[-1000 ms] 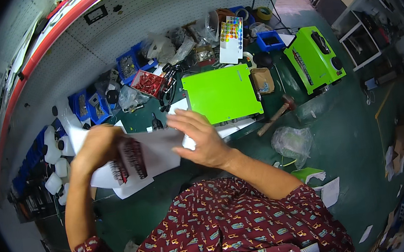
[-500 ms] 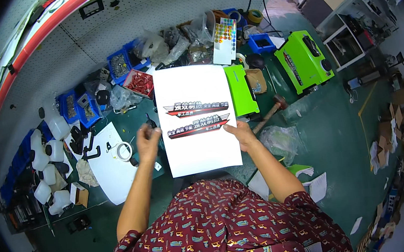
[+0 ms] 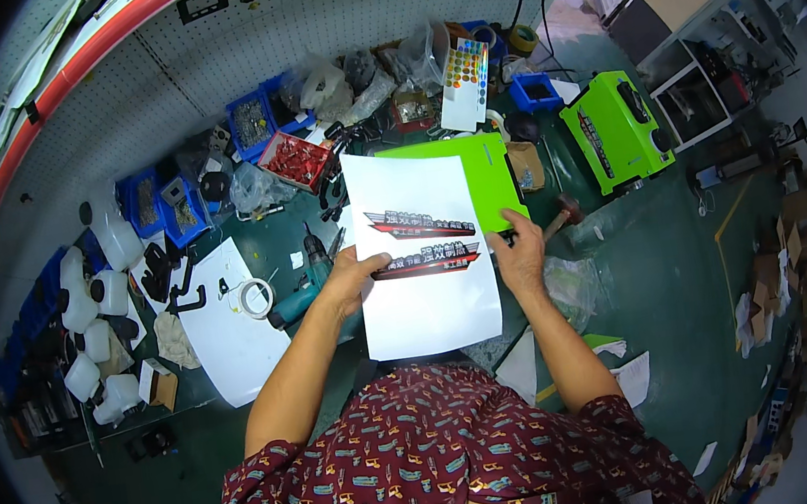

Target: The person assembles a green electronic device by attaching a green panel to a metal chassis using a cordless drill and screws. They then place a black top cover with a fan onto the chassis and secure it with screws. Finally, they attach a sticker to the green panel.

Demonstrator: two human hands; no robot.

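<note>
My left hand pinches the left edge of a white sticker sheet, its thumb lying on top beside the lower decal. Two red, black and grey decals run across the middle of the sheet. At the sheet's right edge is my right hand, thumb and fingers apart, with no grip on the sheet that I can see. Behind the sheet lies a bright green panel, partly covered by it. A teal power drill rests on the bench left of my left hand.
A green machine housing stands at the right, near a hammer. Blue parts bins and a red-filled box line the back. On the left are a tape roll, a white sheet and several white plastic bottles.
My left hand has closed on the sheet's left edge, while my right hand has let go of its right edge. The sheet has shifted right in view, uncovering more green panel and the drill.
</note>
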